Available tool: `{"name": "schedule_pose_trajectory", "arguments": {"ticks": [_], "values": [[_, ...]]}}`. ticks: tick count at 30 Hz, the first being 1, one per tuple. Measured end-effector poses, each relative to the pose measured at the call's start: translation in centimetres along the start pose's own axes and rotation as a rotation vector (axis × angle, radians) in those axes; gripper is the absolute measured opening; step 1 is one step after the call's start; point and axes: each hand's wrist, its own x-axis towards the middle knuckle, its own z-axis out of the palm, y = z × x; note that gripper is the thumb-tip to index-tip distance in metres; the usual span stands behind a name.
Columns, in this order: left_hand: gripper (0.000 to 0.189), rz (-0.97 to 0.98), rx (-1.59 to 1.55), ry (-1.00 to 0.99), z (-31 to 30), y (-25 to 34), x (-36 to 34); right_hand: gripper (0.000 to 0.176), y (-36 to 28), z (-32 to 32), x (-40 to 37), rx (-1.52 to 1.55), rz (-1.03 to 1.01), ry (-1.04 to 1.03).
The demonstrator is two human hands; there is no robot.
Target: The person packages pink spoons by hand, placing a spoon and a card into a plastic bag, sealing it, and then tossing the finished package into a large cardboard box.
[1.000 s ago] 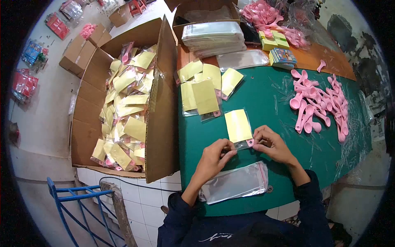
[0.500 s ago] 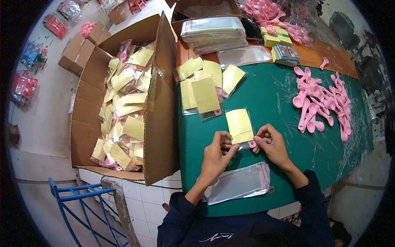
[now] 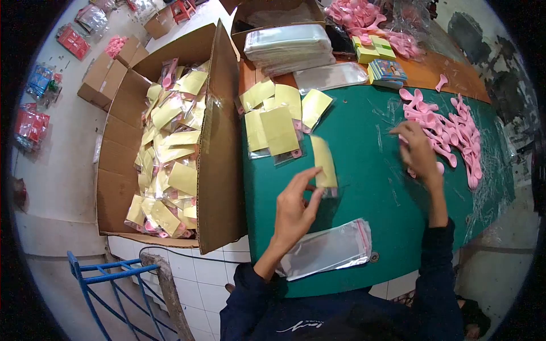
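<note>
In my left hand (image 3: pixel 297 207) is a clear bag with a yellow card (image 3: pixel 324 162), pinched at its lower edge and tilted above the green table top. Motion blurs it slightly. My right hand (image 3: pixel 420 150) is at the left side of the pile of pink spoons (image 3: pixel 449 133), fingers apart, with nothing visible in them. A stack of clear plastic bags (image 3: pixel 327 250) lies in front of me, below my left hand. Several bagged yellow cards (image 3: pixel 278 131) with pink handle ends showing lie together left of my left hand.
A tall cardboard box (image 3: pixel 222 153) full of bagged cards stands left of the table (image 3: pixel 352 131). At the back are a thick stack of clear bags (image 3: pixel 290 45), card stacks (image 3: pixel 388 71) and more pink spoons (image 3: pixel 355 14). A blue metal frame (image 3: pixel 108 278) stands at lower left.
My right hand has let go of the bagged card and moved right and away to the spoon pile. My left hand keeps the bag, which is now lifted and turned.
</note>
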Motion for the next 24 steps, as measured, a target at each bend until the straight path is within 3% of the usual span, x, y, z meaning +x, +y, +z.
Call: {"name": "schedule_pose_trajectory", "arguments": {"ticks": [1,4,7,13,17,19,24], "values": [[0.038,0.009,-0.014,0.04,-0.4,0.3,0.6,0.037,3.0,-0.2,-0.1,-0.081,-0.073,-0.018],[0.039,0.061,-0.049,0.259,-2.0,-0.7,2.6,0.039,4.8,-0.8,-0.6,-0.13,0.057,-0.09],[0.037,0.126,0.254,0.358,-2.7,-1.3,2.5,0.036,5.1,-0.4,-0.2,-0.194,0.028,-0.086],[0.026,0.02,0.115,0.114,-2.4,-0.9,-0.5,0.03,0.0,-3.6,0.6,-0.138,-0.107,0.075],[0.022,0.08,0.065,-0.326,-1.5,-0.8,-1.6,0.028,-4.3,-1.9,0.0,0.003,-0.243,-0.174],[0.025,0.148,0.175,-0.387,-0.1,-0.1,-2.2,0.029,-5.1,0.6,-0.2,-0.041,-0.272,-0.335],[0.032,0.2,0.256,-0.437,1.4,-0.2,-3.1,0.041,-1.6,-1.1,0.4,0.138,-0.118,-0.43]]}}
